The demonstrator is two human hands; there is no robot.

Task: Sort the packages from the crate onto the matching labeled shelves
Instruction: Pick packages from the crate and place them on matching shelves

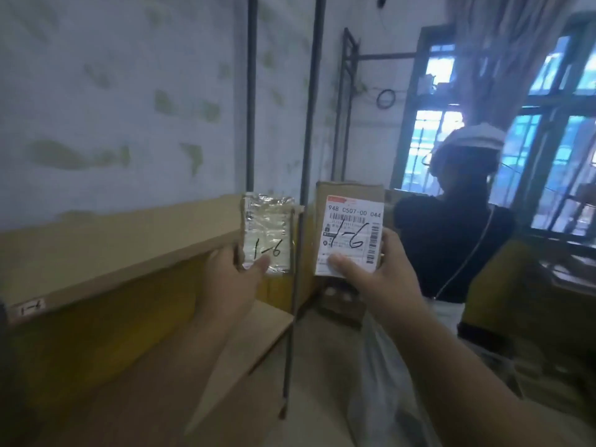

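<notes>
- The left hand (230, 279) holds up a small cardboard package wrapped in shiny clear tape (267, 233); its grip pinches the lower edge, with the thumb (258, 264) on the front.
- This package has "1-6" written by hand on it.
- The right hand (371, 275) holds a taller brown cardboard box with a white shipping label (350, 233); its grip pinches the bottom of the box, with the thumb (342, 262) on the label.
- The label also has "1-6" written over the barcodes.
- Both packages are in the air, side by side, just apart, in front of the dark metal post (301, 188) of the rack.
- The light wooden shelf board (106, 253) is at the left, near the small package, and carries a small white tag (31, 308) on its front edge.
- Another person in a dark shirt (454, 240) stands behind the box, near the window (548, 124).
</notes>
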